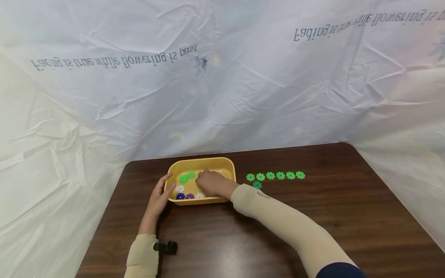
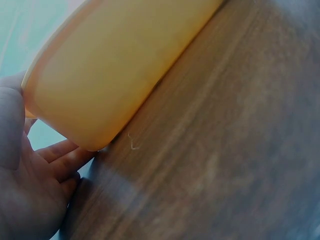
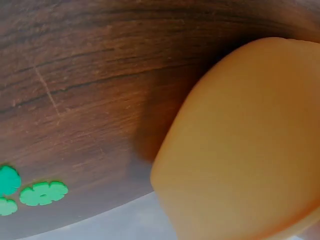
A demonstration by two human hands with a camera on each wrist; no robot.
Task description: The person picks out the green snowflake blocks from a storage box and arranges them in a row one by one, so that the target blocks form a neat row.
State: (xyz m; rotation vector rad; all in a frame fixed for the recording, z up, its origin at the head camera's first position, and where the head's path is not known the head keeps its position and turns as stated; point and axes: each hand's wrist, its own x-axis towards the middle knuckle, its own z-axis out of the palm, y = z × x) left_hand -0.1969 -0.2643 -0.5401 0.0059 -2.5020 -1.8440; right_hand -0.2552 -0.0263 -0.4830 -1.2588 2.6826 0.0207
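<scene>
My left hand [image 1: 160,197] grips the left end of a yellow plastic basin [image 1: 196,201], its thumb over the rim and its fingers along the outside wall. In the left wrist view those fingers [image 2: 65,155] reach under the basin's corner. My right hand [image 1: 212,183] is down inside the basin, knuckles up; its fingertips are hidden, so I cannot tell whether they pinch a piece. Around it in the basin lie flower-shaped plastic discs: light green [image 1: 183,179], white [image 1: 179,189], dark blue [image 1: 180,196] and purple [image 1: 189,196].
Right of the basin, several light green discs [image 1: 270,175] form a row on the brown wooden table [image 1: 347,216], with one darker green disc [image 1: 257,185] below its left end. A white printed sheet [image 1: 222,96] hangs behind the table's far edge.
</scene>
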